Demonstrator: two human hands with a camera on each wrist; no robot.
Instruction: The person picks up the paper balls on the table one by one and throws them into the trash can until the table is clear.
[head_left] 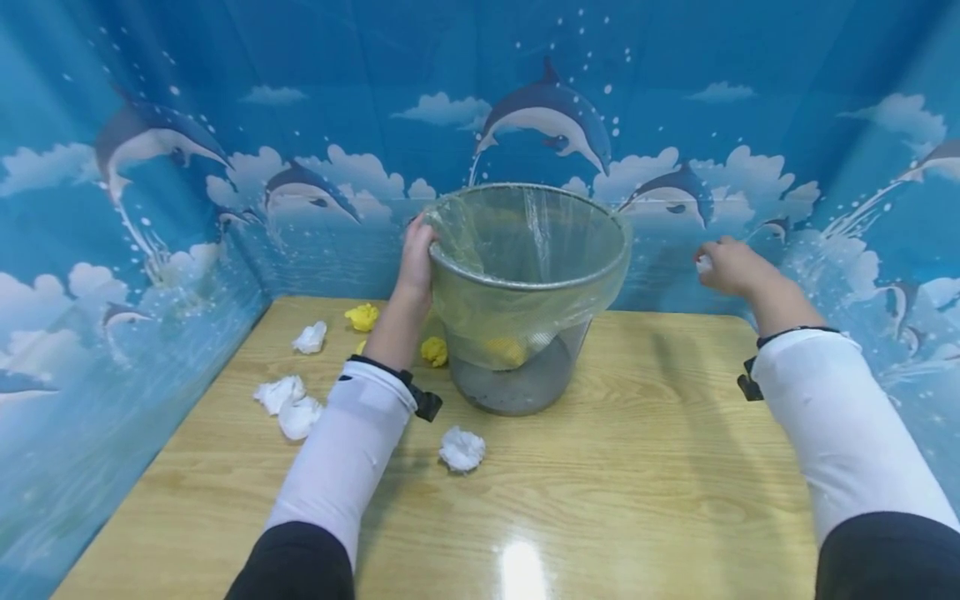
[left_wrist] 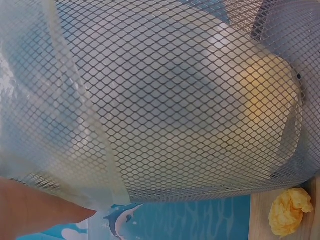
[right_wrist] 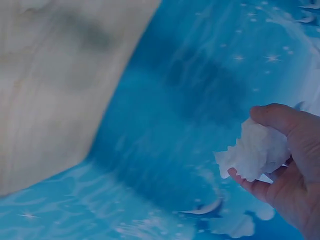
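A grey mesh wastebasket [head_left: 517,396] stands on the table, lined with a thin, pale see-through bag [head_left: 525,321] folded over its rim. My left hand [head_left: 415,258] grips the left side of that rim; only part of the hand [left_wrist: 40,212] shows in the left wrist view. Something yellow [left_wrist: 260,92] is visible through the mesh, low in the basket. Off to the right, above the far right table corner, my right hand [head_left: 735,265] holds a crumpled white paper ball [right_wrist: 260,150] between thumb and fingers, apart from the basket.
Crumpled white papers [head_left: 298,417] lie on the left of the wooden table [head_left: 637,500], and another white paper ball [head_left: 462,450] is in front of the basket. Yellow paper balls [head_left: 363,317] sit near the left forearm. A dolphin-print curtain [head_left: 360,75] surrounds the table.
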